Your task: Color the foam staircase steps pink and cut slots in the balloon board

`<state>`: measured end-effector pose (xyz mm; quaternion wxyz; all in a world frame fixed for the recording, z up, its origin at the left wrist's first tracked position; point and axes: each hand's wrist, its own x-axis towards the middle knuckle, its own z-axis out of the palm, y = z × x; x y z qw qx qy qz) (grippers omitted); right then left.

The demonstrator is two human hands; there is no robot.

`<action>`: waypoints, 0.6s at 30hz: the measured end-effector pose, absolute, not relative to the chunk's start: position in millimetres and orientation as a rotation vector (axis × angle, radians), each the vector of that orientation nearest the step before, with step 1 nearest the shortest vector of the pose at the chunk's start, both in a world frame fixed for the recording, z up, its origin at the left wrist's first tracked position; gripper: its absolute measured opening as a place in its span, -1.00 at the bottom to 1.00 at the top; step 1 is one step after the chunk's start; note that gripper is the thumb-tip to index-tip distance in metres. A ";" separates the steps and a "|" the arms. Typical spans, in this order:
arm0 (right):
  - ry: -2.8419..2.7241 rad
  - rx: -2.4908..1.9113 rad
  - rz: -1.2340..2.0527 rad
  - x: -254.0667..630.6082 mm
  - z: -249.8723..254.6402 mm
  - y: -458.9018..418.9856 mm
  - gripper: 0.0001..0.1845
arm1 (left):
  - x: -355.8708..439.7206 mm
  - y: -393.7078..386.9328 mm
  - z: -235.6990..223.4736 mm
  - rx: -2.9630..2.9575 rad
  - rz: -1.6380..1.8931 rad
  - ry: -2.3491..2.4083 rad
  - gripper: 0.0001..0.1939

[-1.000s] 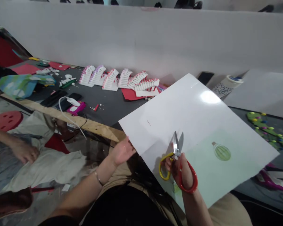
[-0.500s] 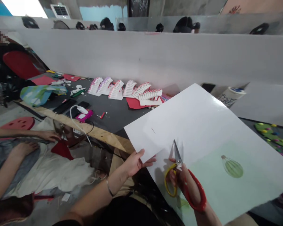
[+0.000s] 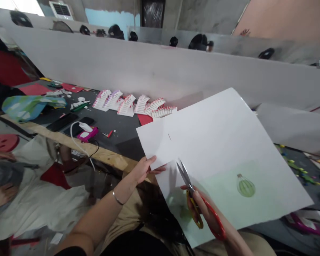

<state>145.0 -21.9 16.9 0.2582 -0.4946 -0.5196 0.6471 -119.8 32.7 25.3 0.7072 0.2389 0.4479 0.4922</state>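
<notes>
A large white sheet of paper (image 3: 208,131) with a pale green area and a printed green balloon-like picture (image 3: 245,185) spreads in front of me. My left hand (image 3: 143,170) pinches its left edge, thumb on top and fingers beneath. Beside that hand a cut runs in from the edge, and a short dark mark (image 3: 169,137) lies farther up. My right hand (image 3: 202,204) is closed around scissors (image 3: 186,175) with one yellow and one red handle. Their blades are slightly apart, over the sheet near the inner end of the cut.
Several white fan-like stacks with red or purple tips (image 3: 126,105) stand along the white partition (image 3: 138,67). Phones (image 3: 62,122), a pink power socket (image 3: 87,134) and a white cable lie near the table edge. Another person's arm (image 3: 1,195) is at the left.
The scissors have moved left and tilted, with their blades now slightly apart. My left hand still holds the paper. The whole view has shifted a little.
</notes>
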 end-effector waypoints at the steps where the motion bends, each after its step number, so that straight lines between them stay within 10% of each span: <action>1: -1.410 -1.321 1.735 140.4 19.2 -18.1 -0.34 | -120.4 38.4 28.7 0.550 1.099 0.999 -0.67; 18: -1.243 -1.330 1.802 127.5 31.1 -3.3 -0.22 | -116.3 58.9 28.6 0.515 1.097 0.892 -0.64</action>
